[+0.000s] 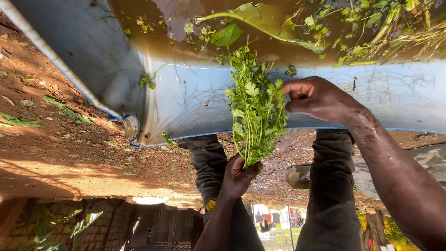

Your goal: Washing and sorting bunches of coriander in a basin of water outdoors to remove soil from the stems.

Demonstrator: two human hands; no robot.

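Fingers of left hand (238, 176) gripping herb bunch (254, 111) stems; right hand (313, 97) pinching leaves, above blue tub (195, 97).

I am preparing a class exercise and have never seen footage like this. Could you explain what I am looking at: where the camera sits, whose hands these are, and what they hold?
The single picture comes from a camera worn on a person's head, and it appears upside down here. No machine is involved: both bare hands are the wearer's. The left hand grips a bunch of leafy green herbs by the stems. The right hand pinches the leaves at the side. Behind them is a blue tub of muddy water with floating leaves. The ground is reddish soil.
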